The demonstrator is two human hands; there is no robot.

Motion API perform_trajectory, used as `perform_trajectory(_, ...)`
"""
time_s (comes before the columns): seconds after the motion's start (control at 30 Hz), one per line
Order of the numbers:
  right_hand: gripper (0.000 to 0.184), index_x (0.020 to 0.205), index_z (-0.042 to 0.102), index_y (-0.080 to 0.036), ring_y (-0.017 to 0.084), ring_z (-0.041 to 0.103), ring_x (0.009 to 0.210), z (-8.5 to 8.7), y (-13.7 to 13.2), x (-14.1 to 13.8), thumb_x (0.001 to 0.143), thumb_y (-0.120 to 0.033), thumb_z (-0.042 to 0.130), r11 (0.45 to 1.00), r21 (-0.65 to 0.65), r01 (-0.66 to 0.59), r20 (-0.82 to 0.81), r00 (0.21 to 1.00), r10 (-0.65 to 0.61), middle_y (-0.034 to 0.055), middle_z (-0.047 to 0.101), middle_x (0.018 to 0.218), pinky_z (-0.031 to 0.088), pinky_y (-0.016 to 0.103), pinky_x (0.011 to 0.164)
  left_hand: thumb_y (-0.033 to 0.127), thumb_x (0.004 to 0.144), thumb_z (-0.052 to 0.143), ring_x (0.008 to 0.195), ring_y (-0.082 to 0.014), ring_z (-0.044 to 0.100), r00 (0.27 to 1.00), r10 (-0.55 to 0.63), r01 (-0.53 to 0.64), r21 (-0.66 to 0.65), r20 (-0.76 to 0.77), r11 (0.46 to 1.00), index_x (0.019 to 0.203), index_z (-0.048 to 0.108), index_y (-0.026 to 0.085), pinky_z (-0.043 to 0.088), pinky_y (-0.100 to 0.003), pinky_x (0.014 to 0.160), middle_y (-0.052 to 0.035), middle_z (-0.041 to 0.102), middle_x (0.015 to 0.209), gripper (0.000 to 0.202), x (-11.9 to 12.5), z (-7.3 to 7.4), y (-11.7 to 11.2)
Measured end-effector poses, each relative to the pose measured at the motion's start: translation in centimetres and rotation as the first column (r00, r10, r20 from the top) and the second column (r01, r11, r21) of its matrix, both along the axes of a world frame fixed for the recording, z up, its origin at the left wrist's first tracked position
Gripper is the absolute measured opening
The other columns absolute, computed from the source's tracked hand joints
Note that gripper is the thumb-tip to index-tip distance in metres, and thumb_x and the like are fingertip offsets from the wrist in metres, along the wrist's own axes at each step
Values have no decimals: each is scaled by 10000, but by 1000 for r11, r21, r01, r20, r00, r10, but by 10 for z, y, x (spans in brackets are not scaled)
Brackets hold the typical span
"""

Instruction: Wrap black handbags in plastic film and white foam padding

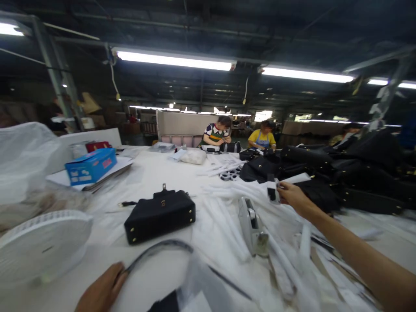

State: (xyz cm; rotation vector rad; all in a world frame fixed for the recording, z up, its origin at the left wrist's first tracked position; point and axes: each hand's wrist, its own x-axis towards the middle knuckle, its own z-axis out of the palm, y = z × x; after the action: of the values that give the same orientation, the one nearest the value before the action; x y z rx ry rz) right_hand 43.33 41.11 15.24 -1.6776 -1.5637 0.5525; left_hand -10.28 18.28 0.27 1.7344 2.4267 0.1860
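Note:
My right hand (pixel 294 196) is stretched far out over the table and is closed on a small black-and-white object (pixel 272 189) beside a strip of white paper (pixel 295 178). My left hand (pixel 103 291) is low at the near edge, closed on the end of a curved dark strap (pixel 160 250). A small black handbag (pixel 160 215) lies on its side on the white table (pixel 156 173) between the two hands. A grey tape dispenser (pixel 251 225) stands among several rolled white paper strips (pixel 227 229).
A white fan (pixel 40 245) sits at the near left. A blue box (pixel 91 166) and clear plastic bags (pixel 22 156) lie at the left. Black bags (pixel 341 173) are piled at the right. Two people (pixel 217 134) sit at the far end.

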Motion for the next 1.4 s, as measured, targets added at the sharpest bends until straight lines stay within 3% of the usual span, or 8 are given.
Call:
perform_trajectory(0.1, 319, 1066, 653, -180, 193, 699, 723, -14, -45, -93, 832, -391, 607, 942, -103, -318, -150, 942, 302, 62, 730, 818, 569, 273, 633, 285, 939, 329, 1063, -217, 656, 1000, -17, 16, 71, 3, 997, 1038, 582, 235, 474, -309, 928, -59, 692, 1127, 276, 2, -5, -9)
perform_trajectory(0.23, 388, 1056, 618, -163, 159, 641, 612, -29, -108, -206, 757, -403, 678, 711, -168, -683, -365, 713, 599, 27, 698, 748, 480, 231, 533, 270, 952, 348, 973, -208, 641, 999, -22, 20, 79, 29, 997, 956, 540, 207, 447, -299, 866, -74, 668, 1023, 202, 2, -6, -8)
perform_trajectory(0.33, 269, 1032, 616, -169, 146, 642, 652, -41, -137, -272, 798, -302, 608, 650, -203, -732, -139, 679, 721, 19, 704, 779, 451, 213, 554, 244, 951, 373, 962, -204, 627, 998, -24, 18, 104, 60, 994, 946, 535, 205, 430, -293, 857, -69, 655, 1015, 167, 1, -9, -10)
perform_trajectory(0.53, 155, 933, 651, -185, 181, 659, 771, -69, -149, -352, 804, -229, 579, 662, -256, -704, 274, 604, 748, 40, 715, 854, 451, 248, 672, 219, 932, 411, 965, -210, 621, 989, -23, 2, 144, 144, 990, 938, 548, 200, 423, -294, 834, -74, 646, 991, 139, 2, -12, -13)
perform_trajectory(0.73, 218, 984, 672, -140, 314, 663, 936, -103, -150, -373, 799, -238, 613, 660, -363, -658, 529, 438, 727, 149, 717, 950, 467, 387, 816, 296, 884, 495, 862, -219, 626, 955, -86, 41, 158, 284, 986, 900, 582, 189, 418, -299, 736, -68, 659, 916, 139, -13, -8, -10)
perform_trajectory(0.87, 341, 1158, 626, -125, 330, 626, 1062, -109, -152, -366, 839, -248, 615, 620, -397, -677, 584, 335, 739, 176, 685, 1103, 465, 439, 911, 361, 816, 573, 737, -186, 602, 892, -183, 120, 174, 414, 977, 863, 621, 207, 396, -272, 635, -17, 658, 811, 168, -28, -7, -10)
perform_trajectory(1.1, 477, 1310, 545, -198, 271, 536, 1217, -115, -149, -379, 848, -79, 570, 189, -263, -946, 649, -28, 760, 117, 563, 1340, 445, 430, 1028, 330, 788, 563, 726, -178, 571, 829, -224, 134, 207, 513, 969, 925, 672, 197, 397, -279, 647, -23, 650, 834, 220, -35, -11, -12)
perform_trajectory(1.4, 278, 1085, 656, -159, 229, 615, 1083, -124, -128, -382, 838, -70, 567, 219, -311, -925, 571, 3, 821, 129, 547, 1327, 511, 363, 933, 276, 831, 518, 816, -192, 616, 754, -270, 161, 230, 599, 960, 1028, 689, 216, 460, -280, 731, -28, 688, 929, 268, -41, -9, -14)
